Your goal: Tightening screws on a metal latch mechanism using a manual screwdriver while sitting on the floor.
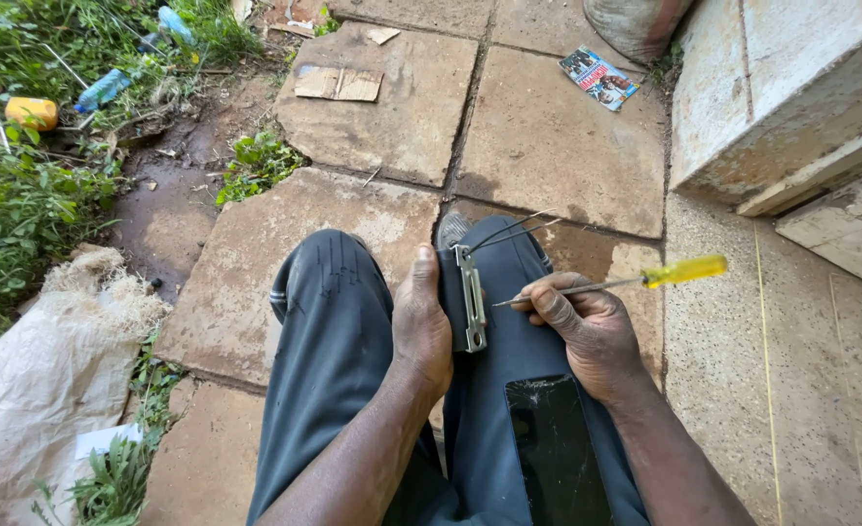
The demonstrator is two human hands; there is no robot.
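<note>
A small dark device (455,292) with a silver metal edge strip rests on the person's right thigh, held upright on its side. Two thin metal rods (514,230), like aerials, stick out from its top end and point away toward the paving. Most of the device is hidden behind the left hand, so its shape and front face are hard to make out.

The left hand (421,326) wraps around the device from the left, thumb lying up along its near side, fingers curled round the far side out of sight. The forearm runs down between the knees.

The right hand (587,331) pinches a screwdriver (626,283) with a yellow see-through handle, fingers pressed together around the metal shaft near its middle. The tip points left and sits just beside the silver strip; whether it touches cannot be told. The handle juts out to the right, over the ground.

A flat black slab (553,443), perhaps a phone or glass panel, lies on the right thigh near the wrist; its lower end is cut off by the frame.

Both legs wear dark blue-grey trousers (338,331). Beneath are cracked paving slabs (392,107), with a white sack (41,390) at the left and weeds and plastic bottles (100,90) beyond.
</note>
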